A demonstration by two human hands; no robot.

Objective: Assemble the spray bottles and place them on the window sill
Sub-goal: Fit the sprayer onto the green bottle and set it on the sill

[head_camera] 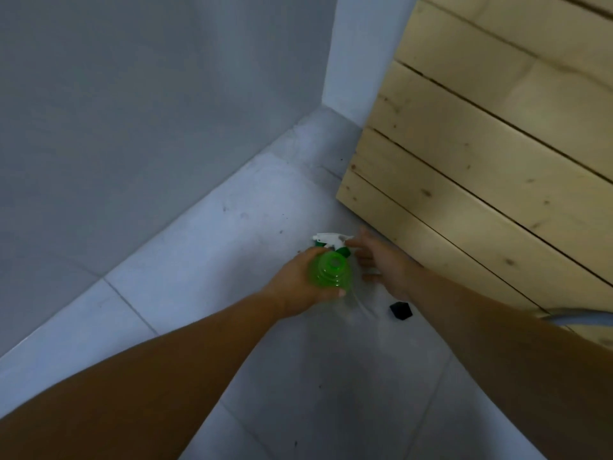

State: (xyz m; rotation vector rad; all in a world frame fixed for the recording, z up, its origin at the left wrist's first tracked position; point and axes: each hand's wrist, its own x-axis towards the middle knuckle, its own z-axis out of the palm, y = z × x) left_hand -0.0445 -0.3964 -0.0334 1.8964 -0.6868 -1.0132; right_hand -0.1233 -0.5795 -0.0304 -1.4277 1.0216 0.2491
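A green translucent bottle (330, 271) stands low over the tiled floor, seen from above with its open neck showing. My left hand (298, 287) is wrapped around its left side. Just beyond it lies a white spray head (331, 240) with a green collar and a thin clear tube (360, 302) trailing toward me. My right hand (381, 260) reaches in from the right, fingers spread, with fingertips touching the spray head's near end. Whether it grips the head is unclear.
A small black hexagonal piece (400, 311) lies on the floor tiles by my right forearm. A pale wooden plank structure (481, 144) rises at the right. Grey walls (149, 111) meet in a corner behind the bottle.
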